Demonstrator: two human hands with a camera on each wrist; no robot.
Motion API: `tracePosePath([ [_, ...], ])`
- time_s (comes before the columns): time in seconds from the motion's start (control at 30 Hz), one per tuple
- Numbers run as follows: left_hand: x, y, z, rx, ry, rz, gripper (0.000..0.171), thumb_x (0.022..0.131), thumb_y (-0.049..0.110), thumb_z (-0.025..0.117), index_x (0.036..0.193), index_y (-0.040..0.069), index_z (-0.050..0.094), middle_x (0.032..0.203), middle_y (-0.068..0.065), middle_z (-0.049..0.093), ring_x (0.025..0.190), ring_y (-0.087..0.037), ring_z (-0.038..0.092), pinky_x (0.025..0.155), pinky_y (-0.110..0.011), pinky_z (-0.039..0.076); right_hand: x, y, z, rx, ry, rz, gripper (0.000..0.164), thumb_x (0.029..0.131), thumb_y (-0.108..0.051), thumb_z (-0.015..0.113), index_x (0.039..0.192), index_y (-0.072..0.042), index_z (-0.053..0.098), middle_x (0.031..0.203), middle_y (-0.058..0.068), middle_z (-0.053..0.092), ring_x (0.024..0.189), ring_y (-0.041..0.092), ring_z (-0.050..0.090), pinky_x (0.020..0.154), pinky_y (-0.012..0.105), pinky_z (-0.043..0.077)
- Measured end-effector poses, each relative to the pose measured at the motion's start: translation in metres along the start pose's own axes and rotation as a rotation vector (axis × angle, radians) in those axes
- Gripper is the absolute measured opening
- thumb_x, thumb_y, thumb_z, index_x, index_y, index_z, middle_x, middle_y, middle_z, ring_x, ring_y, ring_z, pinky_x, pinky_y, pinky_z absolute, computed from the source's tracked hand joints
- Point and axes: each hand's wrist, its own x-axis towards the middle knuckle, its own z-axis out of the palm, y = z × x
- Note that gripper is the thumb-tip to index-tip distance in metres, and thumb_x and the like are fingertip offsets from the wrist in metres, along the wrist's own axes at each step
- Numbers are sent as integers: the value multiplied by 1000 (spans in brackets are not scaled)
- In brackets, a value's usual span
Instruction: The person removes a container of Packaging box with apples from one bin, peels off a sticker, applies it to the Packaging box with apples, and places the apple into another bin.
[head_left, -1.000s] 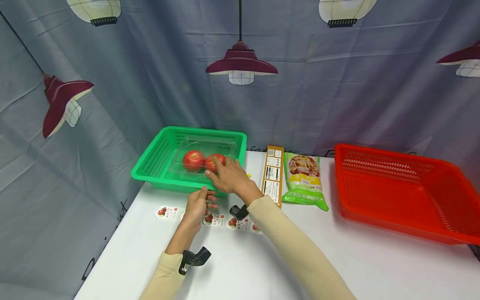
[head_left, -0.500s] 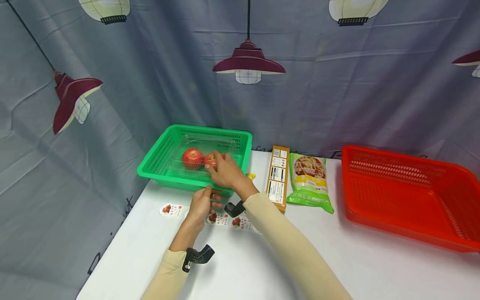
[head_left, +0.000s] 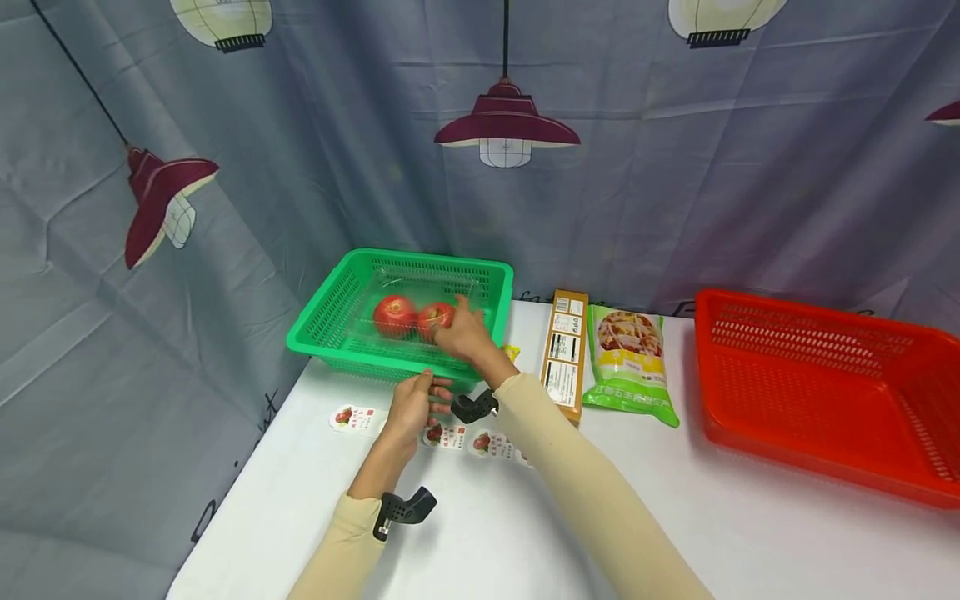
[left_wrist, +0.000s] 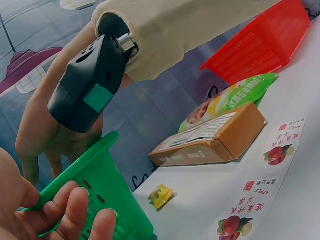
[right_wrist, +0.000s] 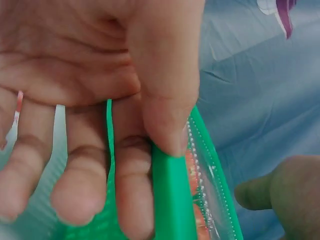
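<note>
A green basket [head_left: 337,354] holds a clear plastic box [head_left: 360,312] with two red apples [head_left: 395,317]. My left hand [head_left: 412,408] grips the basket's near rim; in the right wrist view its thumb [right_wrist: 172,125] lies on the rim, fingers spread along the outer wall. My right hand [head_left: 463,335] reaches over the right end of the clear box, beside the right-hand apple [head_left: 433,322], index finger extended. Only one finger of it [right_wrist: 255,192] shows at the right of that view. In the left wrist view, my right forearm and wrist camera [left_wrist: 82,95] hang above the basket rim.
Flat labels with apple pictures [head_left: 491,444] lie in front of the basket. To its right are a small yellow wrapped piece [head_left: 512,352], a long brown box [head_left: 564,358], a green-and-yellow food bag [head_left: 630,367] and a red basket [head_left: 795,417]. A printed curtain [head_left: 637,183] hangs behind.
My right hand has come off the top of the right apple toward the box's right end, and its index finger has straightened. My left hand stays at the rim. The head view has swung slightly left.
</note>
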Motion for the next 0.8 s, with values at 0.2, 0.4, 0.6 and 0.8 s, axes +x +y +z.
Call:
tracePosePath([
  [0.2, 0, -2, 2, 26, 7, 2, 48, 109, 29, 31, 114, -8, 62, 88, -15, 62, 74, -29, 65, 56, -30, 43, 0, 0, -2, 220, 17, 102, 72, 98, -28, 60, 155, -12, 19, 149, 30, 26, 113, 41, 56, 87, 50, 50],
  [0.4, 0, -4, 3, 44, 12, 9, 50, 109, 29, 29, 113, -7, 62, 92, -19, 62, 85, -41, 65, 56, -30, 43, -1, 1, -5, 382, -21, 112, 74, 99, -24, 60, 157, -17, 15, 150, 24, 33, 108, 35, 60, 80, 47, 54],
  [0.6, -1, -4, 3, 40, 21, 6, 47, 109, 29, 30, 113, -8, 61, 89, -16, 62, 76, -33, 65, 56, -30, 43, -1, 4, -4, 460, -49, 53, 68, 100, -17, 55, 158, -21, 19, 153, 23, 28, 114, 37, 57, 81, 51, 54],
  [0.8, 0, -4, 4, 36, 24, 15, 46, 109, 28, 31, 113, -8, 60, 87, -14, 62, 72, -28, 65, 56, -29, 42, 0, 5, -3, 526, -61, 50, 67, 101, -17, 54, 157, -31, 20, 159, 18, 18, 109, 37, 60, 80, 56, 53],
])
